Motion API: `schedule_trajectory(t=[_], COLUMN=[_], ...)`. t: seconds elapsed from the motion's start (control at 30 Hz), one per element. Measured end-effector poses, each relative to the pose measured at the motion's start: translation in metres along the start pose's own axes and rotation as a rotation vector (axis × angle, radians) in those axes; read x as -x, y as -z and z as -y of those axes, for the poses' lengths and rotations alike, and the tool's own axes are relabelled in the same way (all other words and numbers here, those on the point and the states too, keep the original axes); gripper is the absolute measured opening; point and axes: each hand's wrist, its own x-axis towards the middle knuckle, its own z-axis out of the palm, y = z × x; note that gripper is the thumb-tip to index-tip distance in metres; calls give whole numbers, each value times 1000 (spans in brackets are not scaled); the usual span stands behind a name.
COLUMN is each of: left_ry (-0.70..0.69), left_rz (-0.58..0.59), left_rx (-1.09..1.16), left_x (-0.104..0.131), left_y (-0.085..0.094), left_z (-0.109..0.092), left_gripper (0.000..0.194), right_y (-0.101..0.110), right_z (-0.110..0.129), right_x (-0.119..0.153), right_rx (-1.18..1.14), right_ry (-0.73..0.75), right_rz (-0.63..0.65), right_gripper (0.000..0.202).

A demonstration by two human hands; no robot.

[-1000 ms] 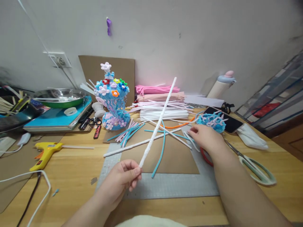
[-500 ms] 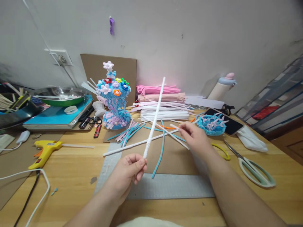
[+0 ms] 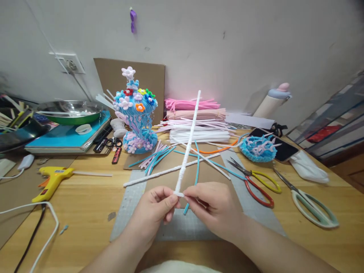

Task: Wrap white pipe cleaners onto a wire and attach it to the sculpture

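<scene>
A long white pipe cleaner [image 3: 191,138] stands tilted up in front of me, with tight ridges like coils along its lower part. My left hand [image 3: 162,204] is closed round its bottom end in a pinch. Close beside it, my right hand [image 3: 212,204] pinches a short white end that sticks out sideways at the base; whether it is a separate piece I cannot tell. Below the hands, a blue pipe cleaner [image 3: 197,163] lies on the cardboard [image 3: 218,189]. Another white pipe cleaner [image 3: 153,177] lies slantwise behind the left hand.
Red-and-yellow-handled scissors [image 3: 251,176] and pale green scissors [image 3: 308,201] lie at right. A yellow glue gun [image 3: 54,180] is at left. Behind stand a flowered blue ornament [image 3: 138,108] and bundled pipe cleaners [image 3: 196,113]. A fuzzy blue round piece [image 3: 257,148] sits at right.
My right hand has moved left and down from the right side to the base of the white pipe cleaner, uncovering the red-and-yellow scissors. My left hand has kept its pinch.
</scene>
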Motion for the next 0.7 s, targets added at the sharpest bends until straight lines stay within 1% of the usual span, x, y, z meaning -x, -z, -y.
schedule_trajectory(t=[0.27, 0.4, 0.47, 0.57, 0.7], left_ry=[-42, -49, -47, -46, -32], left_rz=[-74, -88, -97, -89, -63], left_rx=[-75, -76, -81, -88, -84], left_x=[-1, -2, -2, -1, 0], left_y=[0, -1, -1, -1, -3], left_z=[2, 5, 5, 6, 5], left_gripper=[40, 42, 41, 39, 39], right_y=[-5, 2, 8, 13, 12], right_z=[2, -4, -8, -11, -9], right_x=[5, 1, -2, -5, -4], right_rx=[154, 245, 275, 303, 327], right_ry=[50, 116, 168, 236, 220], right_rz=[-8, -63, -67, -33, -20], right_gripper=[14, 16, 18, 22, 22])
